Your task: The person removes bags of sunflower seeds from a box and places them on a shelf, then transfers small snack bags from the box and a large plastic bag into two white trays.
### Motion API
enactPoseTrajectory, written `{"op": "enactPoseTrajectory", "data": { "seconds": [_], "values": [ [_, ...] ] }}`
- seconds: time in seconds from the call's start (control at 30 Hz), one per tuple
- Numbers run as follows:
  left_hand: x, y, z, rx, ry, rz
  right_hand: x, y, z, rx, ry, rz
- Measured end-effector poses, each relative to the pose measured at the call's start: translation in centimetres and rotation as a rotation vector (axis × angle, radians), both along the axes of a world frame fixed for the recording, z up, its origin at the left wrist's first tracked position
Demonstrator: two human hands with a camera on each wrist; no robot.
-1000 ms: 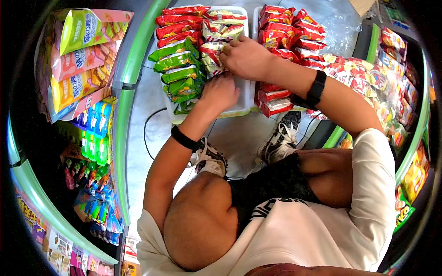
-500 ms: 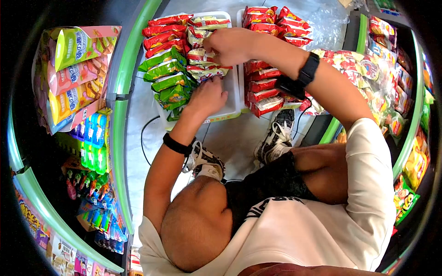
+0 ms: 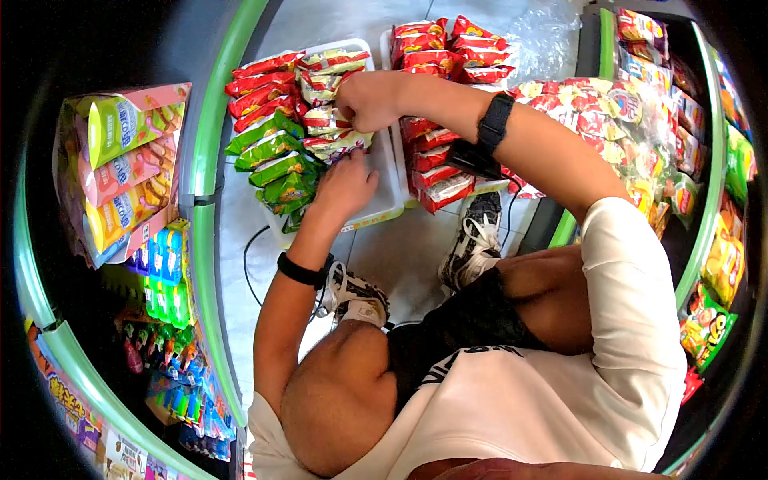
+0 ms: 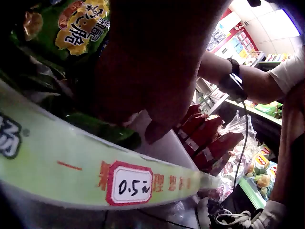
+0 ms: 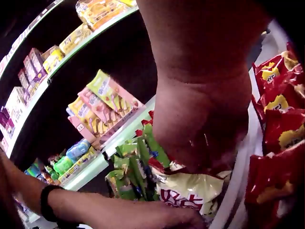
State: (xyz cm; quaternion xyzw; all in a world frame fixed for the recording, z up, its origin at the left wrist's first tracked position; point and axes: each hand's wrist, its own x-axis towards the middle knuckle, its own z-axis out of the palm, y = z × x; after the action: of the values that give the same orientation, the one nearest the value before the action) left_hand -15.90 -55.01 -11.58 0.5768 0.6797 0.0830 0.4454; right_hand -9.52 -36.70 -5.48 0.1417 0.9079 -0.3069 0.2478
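Note:
Cream packets stand in a row along the right part of a white tray, beside red packets and green packets. My right hand lies over the middle of the cream row, its fingertips hidden among the packets; in the right wrist view a cream packet shows just below that hand. At the row's near end my left hand touches the nearest cream packet, fingers loosely extended and thumb apart. The left wrist view shows this hand dark above the tray wall.
A second tray of red packets adjoins on the right, with a clear bag of snacks beyond. Shelves flank both sides; a snack box stands left. A black cable lies on the floor near the shoes.
The head view has shifted, so the trays appear farther left and lower. My hands are less close together than a second ago, with more cream packets visible between them.

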Motion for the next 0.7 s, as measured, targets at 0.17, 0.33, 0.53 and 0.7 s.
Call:
{"op": "enactPoseTrajectory", "data": {
  "seconds": [0.17, 0.33, 0.53, 0.7],
  "values": [
    [0.0, -0.3, -0.1, -0.004, 0.014, -0.007, -1.9, -1.4, 0.9, 0.003, -0.019, -0.174],
    [-0.1, 0.0, 0.3, 0.035, -0.036, -0.013, -2.7, -1.9, 1.1, 0.226, 0.045, 0.066],
    [0.0, -0.4, -0.8, 0.039, -0.06, 0.012, -3.1, -1.1, 0.9, 0.239, 0.091, 0.162],
    [-0.1, -0.6, -1.1, 0.093, -0.083, 0.022, -2.8, -1.8, 1.8, 0.228, -0.007, 0.121]
  ]
}}
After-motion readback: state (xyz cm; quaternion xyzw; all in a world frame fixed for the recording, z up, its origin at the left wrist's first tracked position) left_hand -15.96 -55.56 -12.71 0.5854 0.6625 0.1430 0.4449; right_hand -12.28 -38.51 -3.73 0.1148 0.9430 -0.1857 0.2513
